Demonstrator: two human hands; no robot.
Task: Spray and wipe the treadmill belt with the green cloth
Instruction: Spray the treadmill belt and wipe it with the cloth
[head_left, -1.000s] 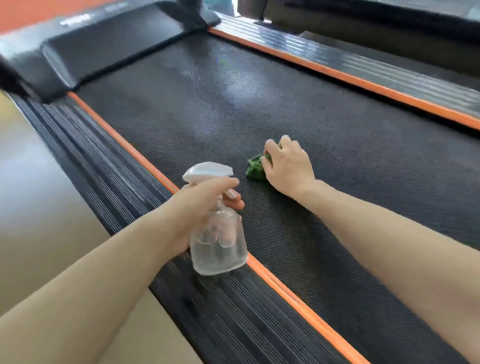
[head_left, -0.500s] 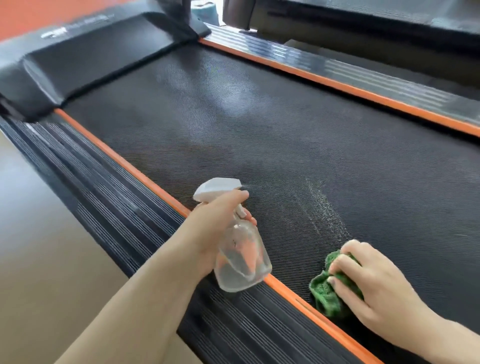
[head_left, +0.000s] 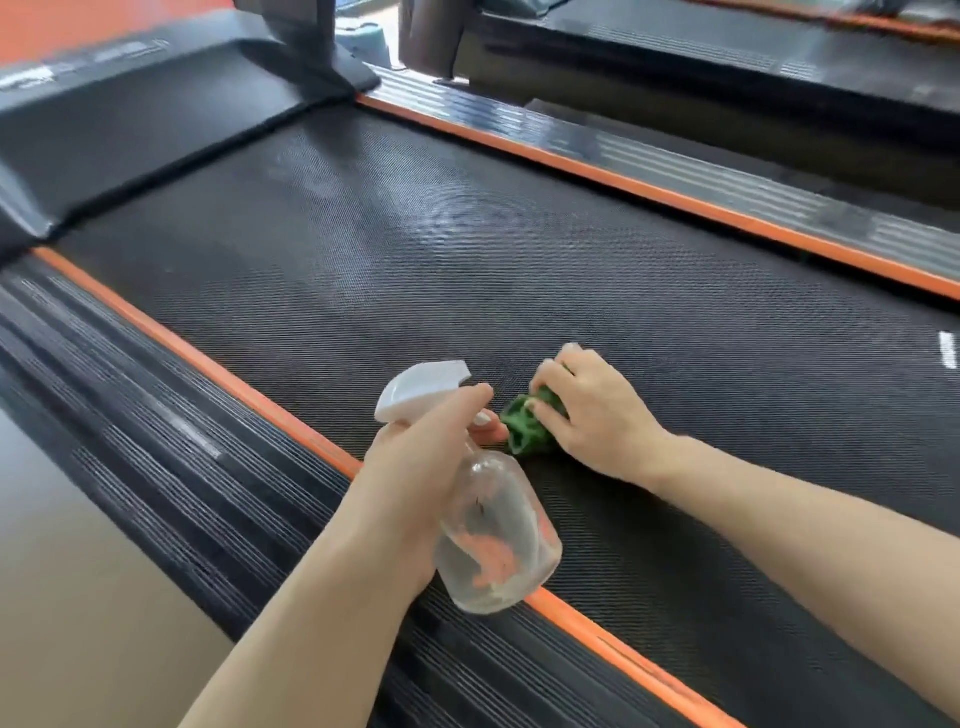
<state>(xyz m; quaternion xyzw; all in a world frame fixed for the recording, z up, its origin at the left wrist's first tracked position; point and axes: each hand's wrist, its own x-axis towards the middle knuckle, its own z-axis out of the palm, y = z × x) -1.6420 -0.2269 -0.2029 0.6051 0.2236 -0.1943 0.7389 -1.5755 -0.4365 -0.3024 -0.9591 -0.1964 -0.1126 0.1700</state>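
While left hand (head_left: 415, 457) grips spray bottle (head_left: 493, 545), right hand (head_left: 592, 415) fingers (head_left: 550, 384) clutch green cloth (head_left: 524, 426) on belt (head_left: 467, 260).

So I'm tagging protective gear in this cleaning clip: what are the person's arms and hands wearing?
Nothing that shows. The left hand and right hand are bare, with no gloves, rings, watch or bracelets in view. Both forearms are uncovered to the picture's edge, so no sleeve appears. The visible fingernails look short and unpainted.
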